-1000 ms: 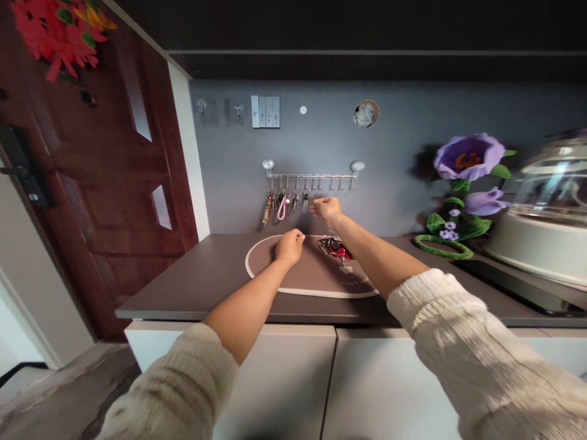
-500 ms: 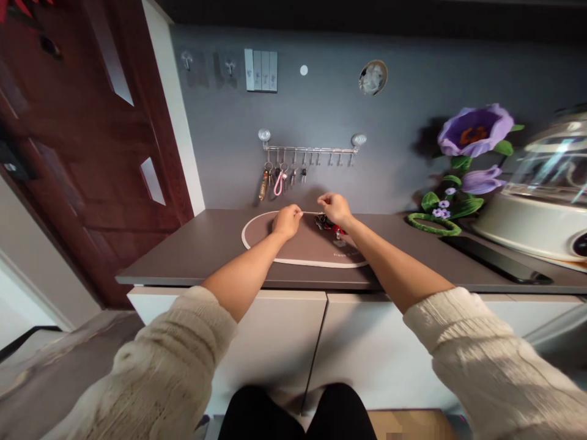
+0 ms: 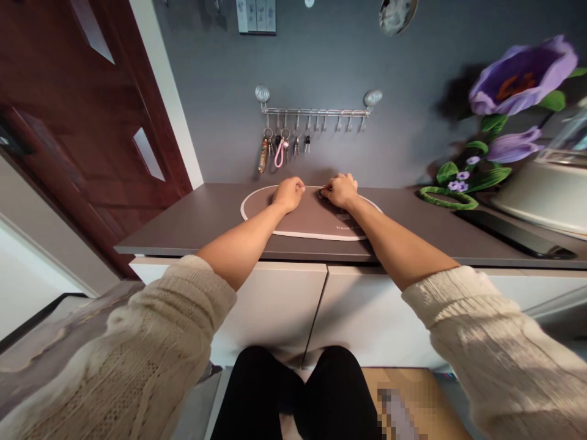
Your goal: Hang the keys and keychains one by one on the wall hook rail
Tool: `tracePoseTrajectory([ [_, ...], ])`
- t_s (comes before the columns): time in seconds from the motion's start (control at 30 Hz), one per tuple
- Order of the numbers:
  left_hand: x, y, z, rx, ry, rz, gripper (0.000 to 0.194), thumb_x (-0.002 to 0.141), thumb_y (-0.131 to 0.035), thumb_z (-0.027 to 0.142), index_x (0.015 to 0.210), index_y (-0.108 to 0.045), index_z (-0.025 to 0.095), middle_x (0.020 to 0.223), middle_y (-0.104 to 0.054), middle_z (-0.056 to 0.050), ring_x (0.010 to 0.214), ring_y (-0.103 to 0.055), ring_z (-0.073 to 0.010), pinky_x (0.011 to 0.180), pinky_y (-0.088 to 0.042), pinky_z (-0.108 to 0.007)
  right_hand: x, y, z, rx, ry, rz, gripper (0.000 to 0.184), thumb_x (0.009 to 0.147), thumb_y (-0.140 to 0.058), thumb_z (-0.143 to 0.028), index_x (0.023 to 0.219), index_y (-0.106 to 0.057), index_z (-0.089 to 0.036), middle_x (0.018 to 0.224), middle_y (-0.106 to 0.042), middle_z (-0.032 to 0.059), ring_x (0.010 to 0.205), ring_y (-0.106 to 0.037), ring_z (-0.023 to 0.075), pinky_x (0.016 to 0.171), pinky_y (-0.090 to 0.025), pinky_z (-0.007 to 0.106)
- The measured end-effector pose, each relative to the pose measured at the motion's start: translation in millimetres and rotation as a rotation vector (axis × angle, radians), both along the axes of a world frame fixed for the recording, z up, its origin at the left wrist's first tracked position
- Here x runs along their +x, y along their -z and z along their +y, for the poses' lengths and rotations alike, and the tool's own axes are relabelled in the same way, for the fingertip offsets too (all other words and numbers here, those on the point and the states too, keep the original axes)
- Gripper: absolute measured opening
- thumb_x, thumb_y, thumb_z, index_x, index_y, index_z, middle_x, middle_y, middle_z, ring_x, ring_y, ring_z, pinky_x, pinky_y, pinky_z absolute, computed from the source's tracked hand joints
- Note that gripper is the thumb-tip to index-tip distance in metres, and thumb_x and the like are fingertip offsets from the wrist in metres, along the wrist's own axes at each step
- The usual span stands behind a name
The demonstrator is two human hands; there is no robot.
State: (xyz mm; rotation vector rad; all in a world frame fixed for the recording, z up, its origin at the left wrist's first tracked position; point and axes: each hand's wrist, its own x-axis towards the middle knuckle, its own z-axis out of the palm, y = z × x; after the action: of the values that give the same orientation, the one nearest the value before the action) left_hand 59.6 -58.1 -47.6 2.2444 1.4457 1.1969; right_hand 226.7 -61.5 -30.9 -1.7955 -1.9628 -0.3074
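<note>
A brown oval mat (image 3: 316,223) with a pale border lies on the dark countertop. Over its left part is my left hand (image 3: 288,194), fingers curled together in a pinch; whatever they may hold is hidden. My right hand (image 3: 340,190) is down on the mat's right part, its fingers closed on a bunch of keys (image 3: 323,197) mostly covered by the hand. On the wall above hangs a clear hook rail (image 3: 316,112). From its left hooks hang several sets of keys, one with a brown tag (image 3: 263,155) and one with a pink loop (image 3: 279,154).
At right stand a purple plush flower (image 3: 518,82) with a green ring base (image 3: 447,198) and a cream appliance (image 3: 541,189). A black phone-like slab (image 3: 518,235) lies before them. White cabinet doors (image 3: 270,305) are below; a dark red door (image 3: 92,134) is at left.
My right hand has lowered onto the bunch of keys, which it now mostly covers. My left hand stays pinched over the mat's left part. The view has tilted down.
</note>
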Motion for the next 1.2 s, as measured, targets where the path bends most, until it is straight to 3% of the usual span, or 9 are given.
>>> tracePoseTrajectory([
  [0.2,0,-0.5,-1,-0.004,0.006,0.031,0.015,0.078,-0.049,0.019,0.084,-0.061,0.015,0.077,-0.061,-0.002,0.070,-0.050,-0.0101,0.075,-0.039,-0.023,1,4.7,10,0.019,0.008,0.008,0.021,0.075,-0.057,-0.033,0.081,-0.070,-0.017,0.094,-0.053,0.0121,0.104,-0.038,0.0302,0.087,-0.032,0.044],
  [0.4,-1,0.1,-1,0.005,0.008,0.034,0.016,0.078,-0.048,0.019,0.085,-0.062,0.015,0.080,-0.062,-0.003,0.072,-0.052,-0.0111,0.076,-0.040,-0.023,-8,-4.2,-2,-0.012,-0.024,0.019,0.020,0.078,-0.053,-0.030,0.081,-0.069,-0.018,0.098,-0.053,0.0118,0.105,-0.037,0.0299,0.087,-0.031,0.044],
  [0.7,-1,-2.0,-4,0.017,0.000,-0.011,0.018,0.080,-0.049,0.022,0.090,-0.062,0.015,0.089,-0.064,-0.005,0.082,-0.056,-0.0130,0.078,-0.041,-0.023,-13,-6.1,-4,-0.024,-0.218,0.096,0.017,0.079,-0.050,-0.025,0.081,-0.066,-0.021,0.091,-0.064,0.0052,0.094,-0.043,0.0228,0.083,-0.030,0.035],
  [0.87,0,-2.0,-4,0.003,0.040,-0.054,0.014,0.079,-0.050,0.021,0.085,-0.061,0.015,0.082,-0.065,-0.004,0.076,-0.056,-0.0121,0.073,-0.042,-0.023,-16,-5.1,-5,-0.024,-0.250,0.136,0.017,0.079,-0.050,-0.026,0.084,-0.065,-0.021,0.088,-0.066,0.0041,0.092,-0.046,0.0206,0.083,-0.032,0.032],
  [1.07,1,-1.5,-3,-0.031,0.116,-0.172,0.009,0.077,-0.048,0.015,0.075,-0.057,0.014,0.070,-0.062,-0.002,0.066,-0.054,-0.0103,0.070,-0.041,-0.023,-15,-4.7,-1,-0.017,-0.368,0.258,0.016,0.078,-0.051,-0.025,0.081,-0.064,-0.016,0.077,-0.065,0.0032,0.069,-0.051,0.0121,0.067,-0.036,0.022],
  [1.2,2,0.3,2,-0.075,0.147,-0.285,0.010,0.076,-0.046,0.012,0.070,-0.053,0.015,0.066,-0.059,-0.001,0.060,-0.051,-0.0091,0.068,-0.041,-0.023,-13,-0.9,4,-0.045,-0.422,0.359,0.018,0.077,-0.051,-0.027,0.081,-0.063,-0.014,0.074,-0.064,0.0025,0.063,-0.050,0.0102,0.062,-0.036,0.021],
])
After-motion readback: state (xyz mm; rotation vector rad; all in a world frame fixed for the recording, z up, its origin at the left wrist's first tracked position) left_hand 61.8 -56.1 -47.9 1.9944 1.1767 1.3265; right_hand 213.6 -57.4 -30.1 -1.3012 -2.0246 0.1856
